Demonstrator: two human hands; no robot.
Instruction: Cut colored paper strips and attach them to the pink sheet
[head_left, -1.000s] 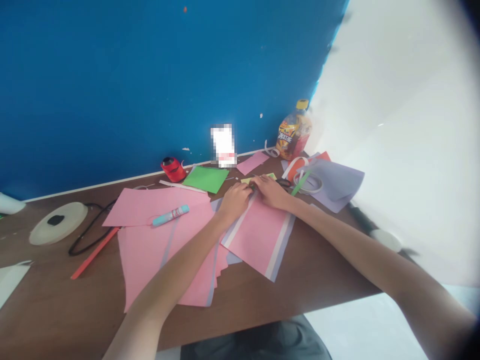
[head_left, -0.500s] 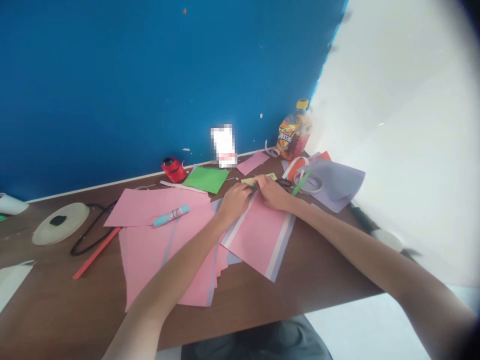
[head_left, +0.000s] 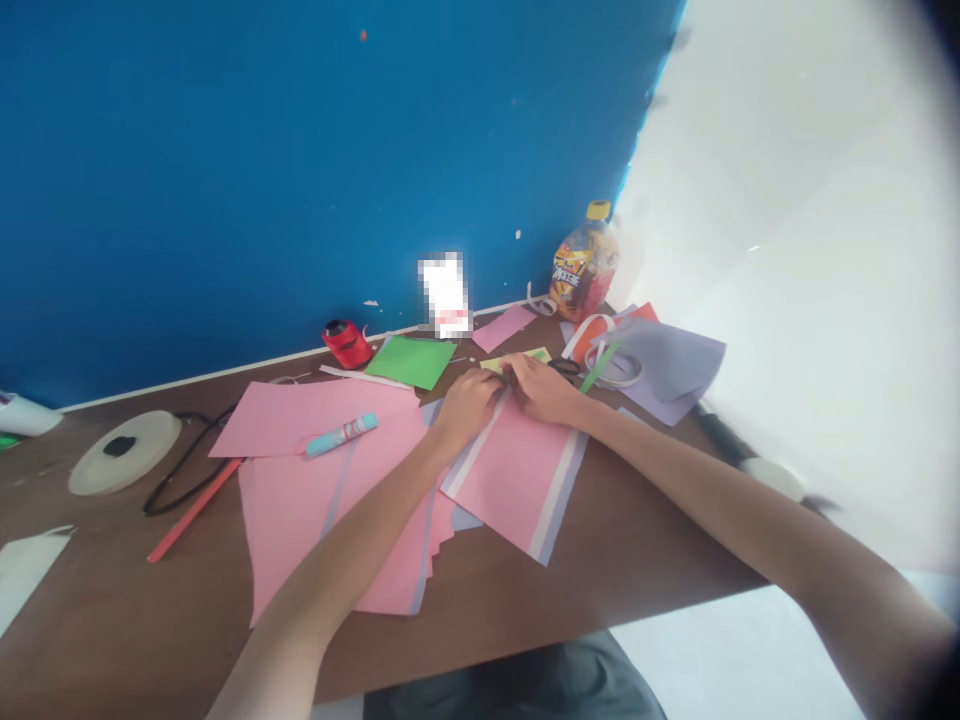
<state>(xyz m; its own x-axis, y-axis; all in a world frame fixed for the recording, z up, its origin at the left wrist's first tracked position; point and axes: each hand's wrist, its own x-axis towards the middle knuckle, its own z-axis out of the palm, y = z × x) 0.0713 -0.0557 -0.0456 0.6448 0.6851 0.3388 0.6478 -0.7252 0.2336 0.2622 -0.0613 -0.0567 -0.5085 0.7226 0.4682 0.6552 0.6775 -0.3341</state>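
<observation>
A pink paper sheet with white and purple strips along its long sides lies slantwise on the table. At its far end, my left hand has its fingers curled down on the near-left corner of that end. My right hand is close beside it, fingertips pinched on the same edge. The fingers hide the edge itself. Just beyond them lies a small yellow paper piece. Black scissor handles show to the right of my right hand.
Left are stacked pink sheets, a light-blue glue stick, green paper and a red thread spool. Tape rolls, purple paper and a bottle stand or lie right. A blue wall closes the back.
Both hands stay at the far end of the pink sheet, with only a tiny finger shift. The whole view has tilted slightly.
</observation>
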